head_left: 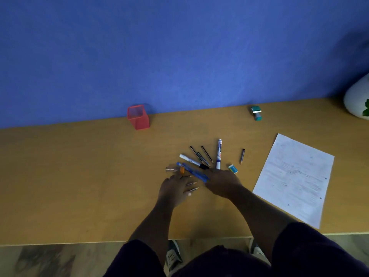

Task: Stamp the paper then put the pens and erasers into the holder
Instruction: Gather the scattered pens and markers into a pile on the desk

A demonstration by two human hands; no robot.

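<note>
My left hand (173,191) lies low on the wooden table (79,176), closed over several thin pencils (191,184) whose tips stick out to the right. My right hand (222,182) is just beside it, fingers curled on the near end of a blue pen (194,172). Fanned out beyond lie a white pen with a black cap (191,160), black pencils (196,154), a white-and-blue marker (219,153), a short pencil (242,156) and a blue-white eraser (233,168). The red mesh holder (138,116) stands at the back by the wall. The printed paper (293,176) lies to the right.
A teal stamp (256,112) lies on its side at the back right. A small orange item (182,169) and a clear one (170,169) sit left of the pens. A white pot (357,96) stands at the far right. The blue wall (179,56) backs the table.
</note>
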